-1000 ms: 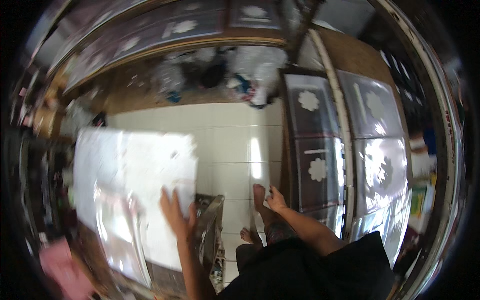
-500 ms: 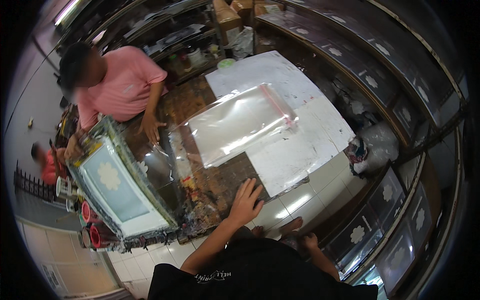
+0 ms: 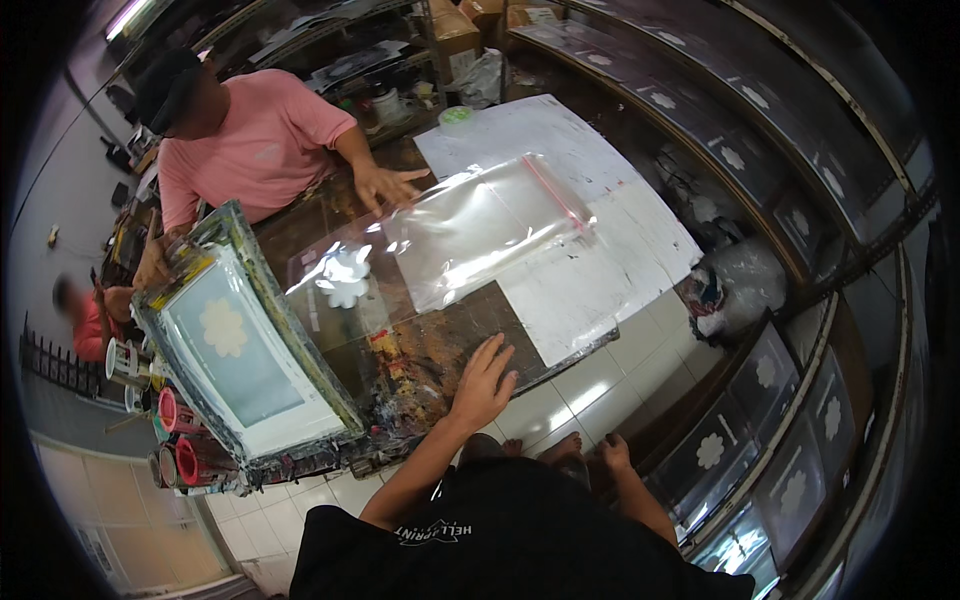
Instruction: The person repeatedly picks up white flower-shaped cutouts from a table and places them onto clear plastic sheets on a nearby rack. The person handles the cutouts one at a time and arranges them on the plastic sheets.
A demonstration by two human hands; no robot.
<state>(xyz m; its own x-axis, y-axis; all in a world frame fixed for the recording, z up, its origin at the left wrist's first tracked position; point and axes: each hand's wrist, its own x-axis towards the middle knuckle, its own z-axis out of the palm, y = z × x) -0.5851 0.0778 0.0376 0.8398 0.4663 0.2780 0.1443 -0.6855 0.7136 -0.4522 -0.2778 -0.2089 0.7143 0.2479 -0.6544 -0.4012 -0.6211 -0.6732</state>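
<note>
My left hand lies flat on the near edge of the stained wooden worktable, fingers spread and holding nothing. Down by my right side hangs my right hand; its fingers are too small and dark to read. Ahead of my left hand is a stack of clear plastic bags with a red strip along one end. Beside it, a clear plastic sheet bears a white flower print. To the left, a printing screen with a pale flower shape is raised at a tilt.
A co-worker in a pink shirt holds the screen's frame with one hand; their other hand reaches over the plastic. White boards cover the table's right part. Racks with flower-printed sheets stand right; paint tubs sit left.
The co-worker's free hand has moved right and away from me, toward the bag stack. The white flower print now shows more fully. My left hand stays on the table edge.
</note>
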